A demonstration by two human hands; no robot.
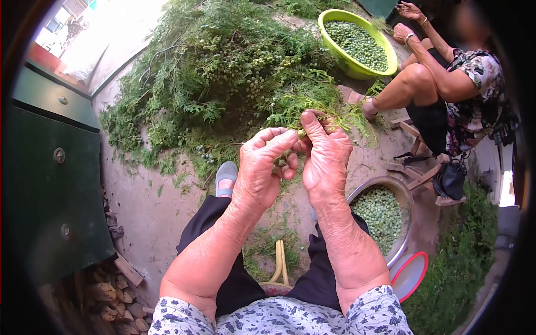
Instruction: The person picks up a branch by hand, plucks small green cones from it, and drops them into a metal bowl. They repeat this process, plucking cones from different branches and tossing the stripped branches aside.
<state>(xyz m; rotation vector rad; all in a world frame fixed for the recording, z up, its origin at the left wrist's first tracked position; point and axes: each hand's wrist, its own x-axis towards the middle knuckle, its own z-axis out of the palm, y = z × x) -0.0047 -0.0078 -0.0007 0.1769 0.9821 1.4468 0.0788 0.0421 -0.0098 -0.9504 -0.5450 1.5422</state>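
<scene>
My left hand (263, 162) and my right hand (325, 159) meet in front of me, above the floor. Pinched in the right hand is a feathery evergreen sprig (353, 113), its leafy end pointing away to the right. My left thumb and forefinger close on the sprig's near end, by a small green cone (302, 134). Several more green cones (281, 161) lie in the curled fingers of the left hand. To the right of my right forearm is a metal basin (410, 215) holding many picked green cones (379, 215).
A large heap of evergreen branches (195, 84) covers the floor ahead. Beyond it stands a yellow-green tub (357, 71) of cones. Another person (441, 89) sits at right on a wooden stool (416, 173). A red-rimmed bowl (410, 276), green cabinet (56, 167) and firewood (111, 296) flank me.
</scene>
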